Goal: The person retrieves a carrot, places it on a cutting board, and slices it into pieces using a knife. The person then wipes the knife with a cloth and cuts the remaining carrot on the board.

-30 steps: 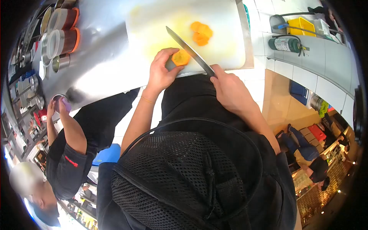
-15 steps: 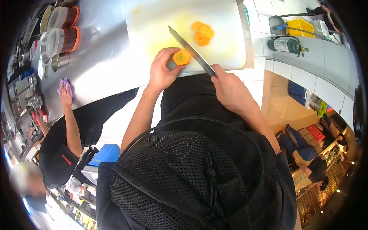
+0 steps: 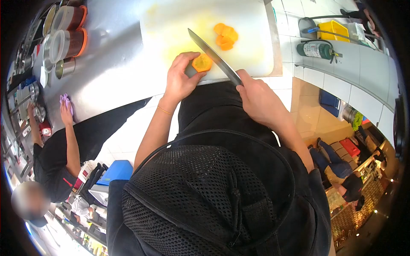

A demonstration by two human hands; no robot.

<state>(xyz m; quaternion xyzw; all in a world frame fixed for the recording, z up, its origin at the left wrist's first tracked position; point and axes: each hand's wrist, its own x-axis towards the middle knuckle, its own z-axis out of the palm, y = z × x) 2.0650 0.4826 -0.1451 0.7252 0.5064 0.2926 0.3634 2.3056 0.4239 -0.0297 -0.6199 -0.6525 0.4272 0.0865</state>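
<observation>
My left hand [image 3: 183, 79] grips an orange, angular-sided carrot piece [image 3: 202, 62] between thumb and fingers, at the near edge of the white cutting board [image 3: 171, 32]. The cut face of the carrot shows a paler yellowish centre. A long kitchen knife [image 3: 213, 55] is in my right hand [image 3: 260, 98], fingers closed around its handle. Its blade slants up and left over the board, close beside the carrot, with the tip beyond it. Farther back on the board lies a small cluster of orange carrot slices [image 3: 226, 37].
The steel counter [image 3: 111, 51] runs left, with lidded tubs [image 3: 64, 45] and a metal pot [image 3: 65, 68] on it. A co-worker's hand [image 3: 66, 112] rests on a purple cloth [image 3: 66, 102] there. A fire extinguisher [image 3: 316, 50] stands at right.
The co-worker at left has shifted farther left, the hand with the purple cloth moving left and slightly nearer. My hands, the knife and the carrot are nearly still.
</observation>
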